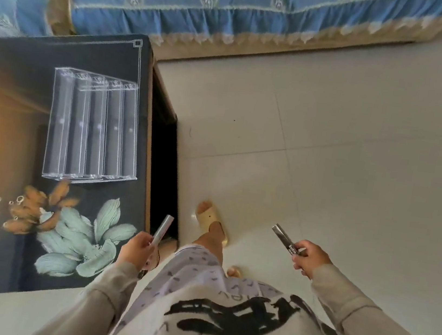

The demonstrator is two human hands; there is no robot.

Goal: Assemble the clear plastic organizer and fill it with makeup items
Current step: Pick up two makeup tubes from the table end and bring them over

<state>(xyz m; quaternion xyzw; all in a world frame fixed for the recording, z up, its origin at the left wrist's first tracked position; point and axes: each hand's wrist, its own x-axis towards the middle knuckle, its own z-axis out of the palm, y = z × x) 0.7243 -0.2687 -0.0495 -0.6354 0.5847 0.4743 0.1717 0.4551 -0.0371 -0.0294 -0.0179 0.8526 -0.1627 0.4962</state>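
Head view, stock listed by size.

- Table [9, 109], dark floral top: ahead and left of my left hand.
- Clear organizer [92, 126], five long compartments, nothing visible inside: on that table, well beyond my left hand and farther still from my right.
- Left hand [135, 250]: fingers curled round a silver tube [163, 229].
- Right hand [310, 258]: pinching a dark tube [285, 240], over bare floor.

Handling note, my judgement: step close, load one tube at a time, and ease each end-first into its own compartment without nudging the light case.
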